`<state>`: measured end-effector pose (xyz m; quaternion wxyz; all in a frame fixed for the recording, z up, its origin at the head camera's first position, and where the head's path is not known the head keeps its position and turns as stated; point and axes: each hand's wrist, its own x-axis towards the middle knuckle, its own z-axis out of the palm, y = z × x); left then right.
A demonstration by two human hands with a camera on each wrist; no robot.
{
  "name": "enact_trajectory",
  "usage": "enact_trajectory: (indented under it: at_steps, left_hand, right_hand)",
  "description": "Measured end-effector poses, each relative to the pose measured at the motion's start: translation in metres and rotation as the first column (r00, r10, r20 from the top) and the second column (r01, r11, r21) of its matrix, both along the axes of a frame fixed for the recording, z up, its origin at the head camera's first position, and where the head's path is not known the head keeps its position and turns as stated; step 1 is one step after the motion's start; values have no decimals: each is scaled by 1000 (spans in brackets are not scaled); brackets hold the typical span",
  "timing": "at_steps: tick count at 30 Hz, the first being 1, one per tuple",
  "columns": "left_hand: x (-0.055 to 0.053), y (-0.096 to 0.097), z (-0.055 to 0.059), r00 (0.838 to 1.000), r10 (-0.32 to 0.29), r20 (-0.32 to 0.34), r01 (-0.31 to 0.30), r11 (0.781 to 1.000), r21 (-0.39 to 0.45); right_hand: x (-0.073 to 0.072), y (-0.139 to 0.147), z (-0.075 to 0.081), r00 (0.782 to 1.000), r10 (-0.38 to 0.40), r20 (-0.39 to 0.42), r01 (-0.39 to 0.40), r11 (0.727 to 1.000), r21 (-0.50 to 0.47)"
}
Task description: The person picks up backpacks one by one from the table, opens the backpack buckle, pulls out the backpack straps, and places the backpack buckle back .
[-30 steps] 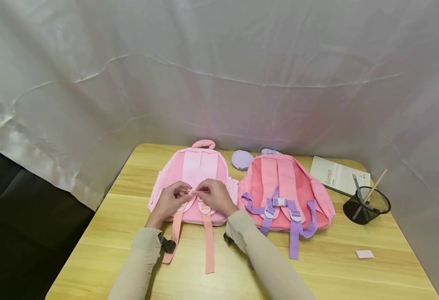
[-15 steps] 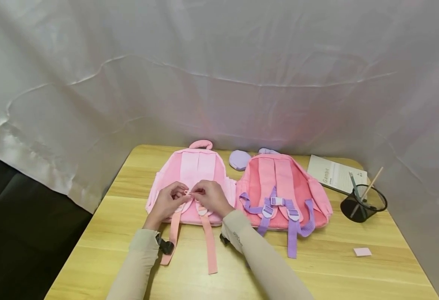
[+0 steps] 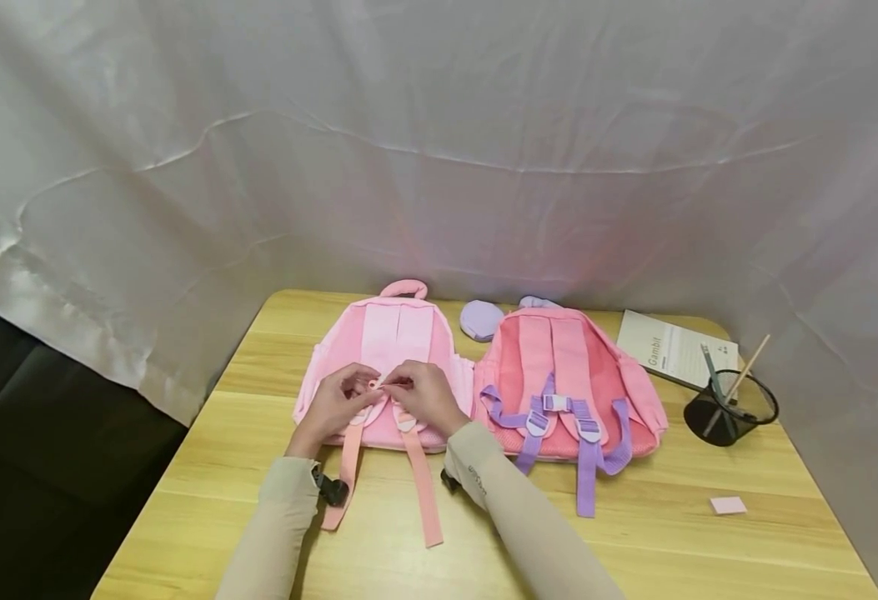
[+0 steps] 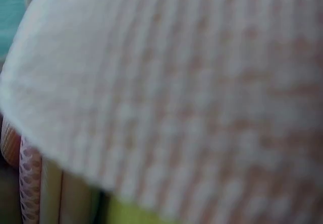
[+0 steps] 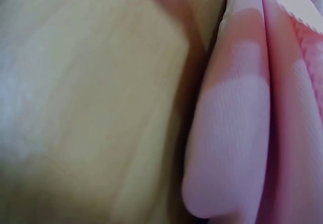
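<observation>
Both forearms in beige sleeves reached forward over the table, slanting inward so that the left hand and the right hand met at the fingertips above the lower back panel of a pale pink backpack. The fingers of each hand were bent towards the thumb, each grip pinching a small pale piece, probably part of a buckle, though the fingers covered most of it. The backpack lay with its shoulder straps facing up; two peach webbing straps trailed towards the near edge. Just to its right lay a coral backpack with purple webbing. Beyond that, a pale notebook read "Gambit", its smaller print too fine to read; dark lettering on the right cuff was likewise illegible. Near the notebook stood a black mesh cup.
</observation>
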<state>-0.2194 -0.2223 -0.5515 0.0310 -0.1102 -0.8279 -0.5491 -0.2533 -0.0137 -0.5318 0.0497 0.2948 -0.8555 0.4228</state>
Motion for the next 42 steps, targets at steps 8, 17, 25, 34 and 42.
enact_trajectory:
  at_steps: [8,17,25,34,42]
  left_hand:
    - [-1,-3,0,1000,-12,-27,12,1000,-23]
    - [0,0,0,1000,13,-21,-14,999,-39]
    - [-1,1,-1,1000,13,-26,-13,1000,-12]
    - [-2,2,0,1000,23,-13,-23,1000,-14]
    - [-1,1,1,1000,27,-8,-27,999,-29]
  right_hand:
    - [0,5,-3,1000,1,-12,-2,1000,-10]
    - [-2,6,-6,998,-5,-58,6,1000,13]
    - [-1,-2,-3,999,-13,-40,13,1000,4]
    - [2,7,-6,999,-17,-34,16,999,-31]
    - [1,8,-9,998,-10,-63,8,1000,-25]
